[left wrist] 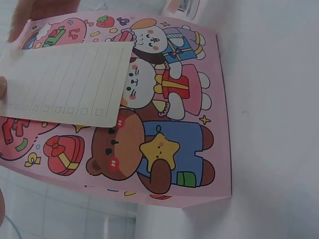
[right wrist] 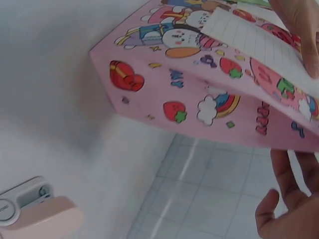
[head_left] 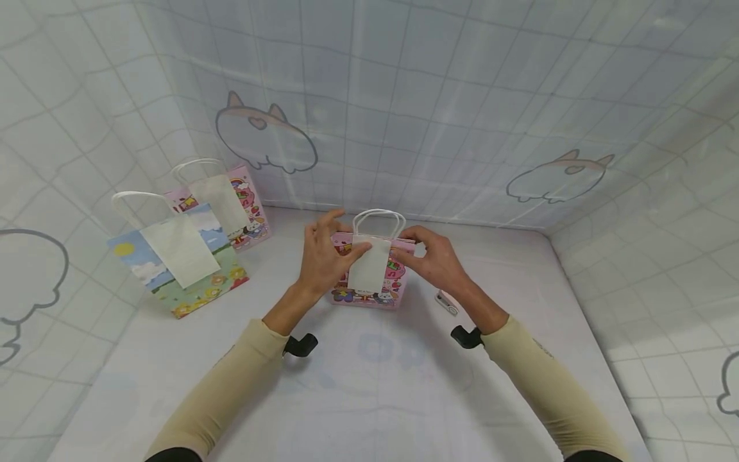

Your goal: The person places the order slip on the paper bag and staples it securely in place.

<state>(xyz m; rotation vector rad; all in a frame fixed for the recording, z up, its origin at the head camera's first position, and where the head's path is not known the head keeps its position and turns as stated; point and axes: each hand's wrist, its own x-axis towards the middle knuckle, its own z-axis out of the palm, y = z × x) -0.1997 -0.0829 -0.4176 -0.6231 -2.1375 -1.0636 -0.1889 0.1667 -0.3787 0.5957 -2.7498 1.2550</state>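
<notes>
A small pink paper gift bag (head_left: 369,300) with cartoon animals and white handles (head_left: 379,212) stands upright in front of me. A white lined note sheet (left wrist: 65,79) lies over its upper front. My left hand (head_left: 324,256) pinches the sheet at the bag's top edge, thumb on the paper and a finger behind. From the other side my right hand (head_left: 434,258) grips the top right edge, its thumb in front beside the sheet and its fingers behind. Right of the bag lies a small pink-and-white device (right wrist: 37,209), shaped like a mini stapler.
At the left stand a bag with a meadow-and-sky print (head_left: 228,273) and, behind it, another pink cartoon bag (head_left: 254,212). Each bears a white sheet on its front. A grid-patterned curtain (head_left: 404,115) rises behind the white table (head_left: 369,398).
</notes>
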